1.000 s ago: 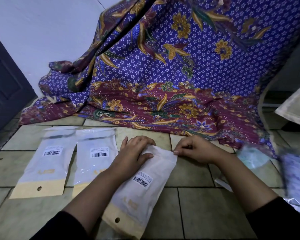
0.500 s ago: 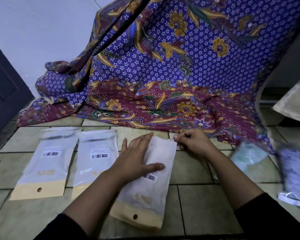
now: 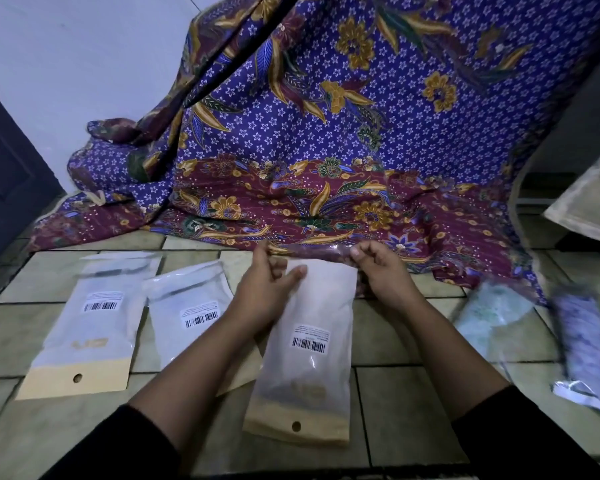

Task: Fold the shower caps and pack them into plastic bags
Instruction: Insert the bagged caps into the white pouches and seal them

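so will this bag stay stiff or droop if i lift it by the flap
Probably droops: the plastic bag is thin film, and its clear flap bends where the left hand and right hand pinch it. Likely light, as it lies flat. Its glossy surface may feel slippery.

I see right hand (image 3: 381, 275) pinching third bag (image 3: 312, 341) by its clear flap, left hand (image 3: 267, 292) thumb on it, two more bags (image 3: 87, 323) left on tiles (image 3: 413, 393)

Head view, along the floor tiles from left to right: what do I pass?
far-left bag → second bag → left hand → third bag, pinched at its top flap by both hands → right hand → pale green shower cap, blurred → purple patterned shower cap
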